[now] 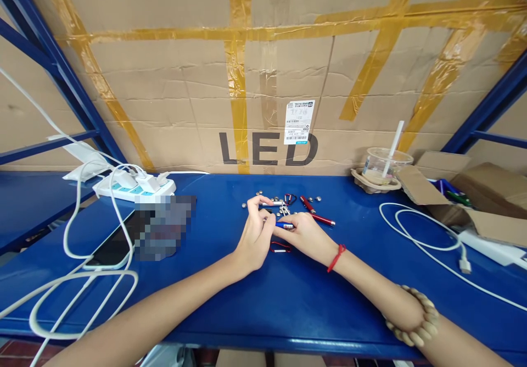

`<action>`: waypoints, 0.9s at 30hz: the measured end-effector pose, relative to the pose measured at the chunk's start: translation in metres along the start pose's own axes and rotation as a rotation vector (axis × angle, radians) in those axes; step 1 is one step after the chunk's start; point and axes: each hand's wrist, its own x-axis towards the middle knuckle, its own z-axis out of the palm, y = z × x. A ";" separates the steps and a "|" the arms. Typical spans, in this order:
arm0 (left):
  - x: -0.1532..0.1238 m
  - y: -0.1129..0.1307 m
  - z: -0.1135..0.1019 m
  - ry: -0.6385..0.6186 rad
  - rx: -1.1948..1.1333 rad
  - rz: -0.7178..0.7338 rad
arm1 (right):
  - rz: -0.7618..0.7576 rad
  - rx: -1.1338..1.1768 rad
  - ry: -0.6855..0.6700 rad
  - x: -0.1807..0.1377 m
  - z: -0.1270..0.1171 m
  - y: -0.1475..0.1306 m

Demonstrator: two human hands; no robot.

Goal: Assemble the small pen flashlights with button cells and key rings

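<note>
My left hand (pixel 257 235) and my right hand (pixel 304 232) meet over the middle of the blue table. Between them is a small blue flashlight (pixel 284 225) with a pale label, gripped by the fingers of both hands; its left end is hidden. Just beyond lie a silver flashlight (pixel 272 204), a dark carabiner (pixel 290 198) and several small round metal caps (pixel 318 199). Two red flashlights, one farther back (pixel 307 203) and one nearer (pixel 322 220), rest right of the caps. A red carabiner (pixel 280 248) lies below my fingers.
On the left are a white power strip (pixel 135 194), a phone (pixel 113 240) and looping white cables (pixel 66 235). At right stand a plastic cup (pixel 381 169) with a straw, an open carton (pixel 473 207) and a coiled cable (pixel 411 235). A large taped cardboard box (pixel 164 109) closes the back.
</note>
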 end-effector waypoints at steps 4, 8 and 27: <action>0.003 0.000 -0.004 0.032 0.032 0.042 | 0.002 -0.033 0.015 0.001 -0.003 0.002; 0.010 -0.004 -0.011 0.088 0.061 0.064 | 0.032 -0.045 -0.008 0.002 -0.006 0.003; 0.019 -0.011 -0.014 -0.291 0.089 -0.151 | 0.087 0.144 0.032 0.003 -0.006 0.012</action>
